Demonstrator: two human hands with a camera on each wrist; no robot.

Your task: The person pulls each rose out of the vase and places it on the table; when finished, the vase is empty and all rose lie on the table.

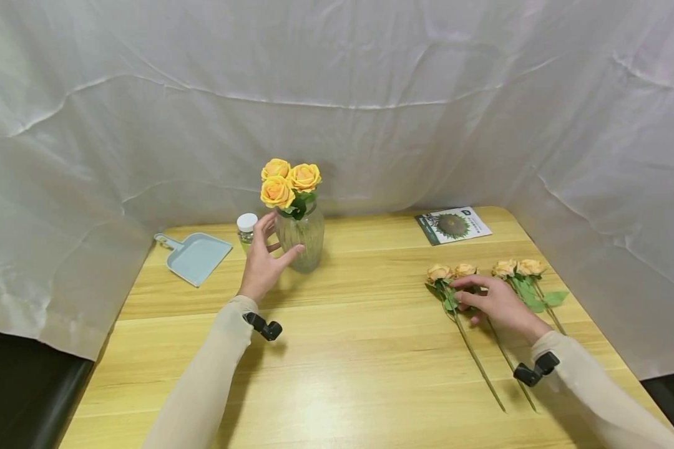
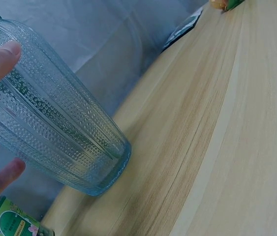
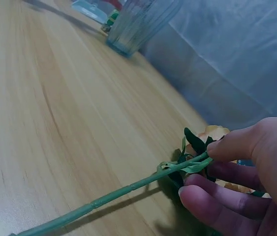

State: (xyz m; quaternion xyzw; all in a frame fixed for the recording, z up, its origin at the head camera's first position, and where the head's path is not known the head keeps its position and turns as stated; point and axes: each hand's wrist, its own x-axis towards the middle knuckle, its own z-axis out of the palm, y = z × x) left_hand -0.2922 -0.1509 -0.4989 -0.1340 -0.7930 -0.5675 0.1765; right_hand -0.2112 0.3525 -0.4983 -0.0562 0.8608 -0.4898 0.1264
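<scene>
My left hand (image 1: 264, 262) curves around the left side of a ribbed clear glass vase (image 1: 309, 246), thumb across its front. Several fingertips are partly hidden in the left wrist view. Three yellow-orange roses (image 1: 278, 191) stand in the vase, green leaves at its mouth. On the right, my right hand (image 1: 494, 302) pinches a paler rose (image 1: 439, 272) by its green stem (image 3: 128, 189), just below the bloom. Beside it lies another pale rose (image 1: 465, 270), partly under the hand. The held stem slants toward the table's front.
Further right lie two more pale roses (image 1: 530, 268). A sunflower-printed packet (image 1: 452, 226) lies at the back right. Left of the vase stands a white-capped jar (image 1: 247, 222) with a green label. A light blue dustpan (image 1: 199, 257) lies at the back left, near grey curtain (image 1: 337, 125).
</scene>
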